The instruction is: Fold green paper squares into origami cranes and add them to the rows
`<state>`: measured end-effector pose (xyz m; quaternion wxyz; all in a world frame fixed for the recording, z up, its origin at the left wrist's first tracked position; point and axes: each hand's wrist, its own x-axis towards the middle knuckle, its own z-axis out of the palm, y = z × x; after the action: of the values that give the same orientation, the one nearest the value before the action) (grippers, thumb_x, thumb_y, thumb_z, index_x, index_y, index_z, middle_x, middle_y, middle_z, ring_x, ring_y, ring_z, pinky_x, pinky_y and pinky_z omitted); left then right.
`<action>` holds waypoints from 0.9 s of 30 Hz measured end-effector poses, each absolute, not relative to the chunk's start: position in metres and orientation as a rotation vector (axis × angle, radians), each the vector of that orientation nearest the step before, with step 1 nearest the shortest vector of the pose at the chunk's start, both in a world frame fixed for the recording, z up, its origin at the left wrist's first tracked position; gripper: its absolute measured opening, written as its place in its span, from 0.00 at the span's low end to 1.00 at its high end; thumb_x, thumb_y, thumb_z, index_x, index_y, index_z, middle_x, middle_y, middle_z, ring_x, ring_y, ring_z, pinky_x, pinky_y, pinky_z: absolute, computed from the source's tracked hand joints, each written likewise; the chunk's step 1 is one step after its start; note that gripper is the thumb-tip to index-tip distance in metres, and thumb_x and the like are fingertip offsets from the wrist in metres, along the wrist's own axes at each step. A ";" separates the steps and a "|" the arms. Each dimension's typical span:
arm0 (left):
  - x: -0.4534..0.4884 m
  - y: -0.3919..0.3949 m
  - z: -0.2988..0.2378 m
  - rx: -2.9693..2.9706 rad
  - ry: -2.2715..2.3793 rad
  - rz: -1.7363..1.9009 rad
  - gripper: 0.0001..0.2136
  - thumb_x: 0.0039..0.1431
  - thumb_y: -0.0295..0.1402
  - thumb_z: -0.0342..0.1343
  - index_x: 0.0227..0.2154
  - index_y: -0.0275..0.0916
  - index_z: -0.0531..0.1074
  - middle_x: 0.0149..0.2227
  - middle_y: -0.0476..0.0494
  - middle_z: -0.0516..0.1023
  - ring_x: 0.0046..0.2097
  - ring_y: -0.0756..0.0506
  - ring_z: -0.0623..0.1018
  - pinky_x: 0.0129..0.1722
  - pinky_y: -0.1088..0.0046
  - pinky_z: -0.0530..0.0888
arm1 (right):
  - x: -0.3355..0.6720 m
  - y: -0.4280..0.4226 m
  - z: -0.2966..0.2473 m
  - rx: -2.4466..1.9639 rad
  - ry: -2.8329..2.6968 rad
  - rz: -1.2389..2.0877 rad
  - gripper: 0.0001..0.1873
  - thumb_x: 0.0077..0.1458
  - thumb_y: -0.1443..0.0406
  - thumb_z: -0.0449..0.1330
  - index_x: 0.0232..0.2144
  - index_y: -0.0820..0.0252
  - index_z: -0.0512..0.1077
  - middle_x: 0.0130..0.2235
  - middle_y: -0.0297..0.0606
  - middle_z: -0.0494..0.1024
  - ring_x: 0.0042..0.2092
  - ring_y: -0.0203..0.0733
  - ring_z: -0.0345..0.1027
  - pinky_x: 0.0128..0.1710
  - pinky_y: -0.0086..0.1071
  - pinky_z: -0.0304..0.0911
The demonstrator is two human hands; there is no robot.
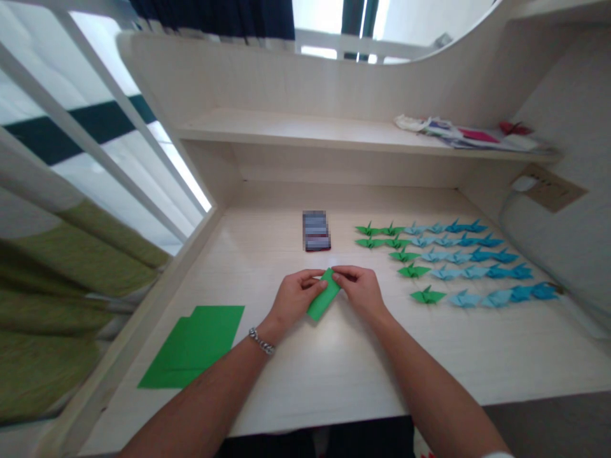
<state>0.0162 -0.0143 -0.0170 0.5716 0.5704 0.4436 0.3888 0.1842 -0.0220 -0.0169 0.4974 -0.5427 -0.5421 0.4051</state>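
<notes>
Both of my hands hold a folded strip of green paper just above the desk's middle. My left hand, a metal bracelet on its wrist, pinches the paper's left side near the top. My right hand pinches the top right corner. The strip slants down to the left between them.
A stack of flat green paper sheets lies at the desk's front left. Rows of several green and blue paper cranes cover the right side. A phone lies behind my hands. A shelf above carries papers at its right end.
</notes>
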 end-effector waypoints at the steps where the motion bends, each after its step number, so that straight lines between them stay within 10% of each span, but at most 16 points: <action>1: 0.016 -0.014 -0.017 1.335 1.041 0.912 0.17 0.51 0.34 0.60 0.44 0.34 0.73 0.31 0.42 0.80 0.33 0.47 0.78 0.33 0.74 0.74 | 0.184 -0.022 -0.017 -1.314 -1.311 0.990 0.11 0.46 0.65 0.62 0.35 0.59 0.78 0.36 0.39 0.81 0.38 0.44 0.75 0.41 0.36 0.69; 27: 0.015 -0.015 -0.017 1.417 1.029 0.921 0.18 0.53 0.36 0.58 0.47 0.36 0.73 0.41 0.40 0.80 0.40 0.43 0.78 0.40 0.67 0.75 | 0.185 -0.019 -0.022 -1.296 -1.249 1.059 0.12 0.44 0.65 0.63 0.35 0.58 0.79 0.37 0.39 0.81 0.39 0.46 0.74 0.43 0.39 0.67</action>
<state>0.0151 -0.0149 -0.0167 0.5493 0.5983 0.4348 0.3890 0.1846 -0.0195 -0.0220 0.5025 -0.5367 -0.5170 0.4384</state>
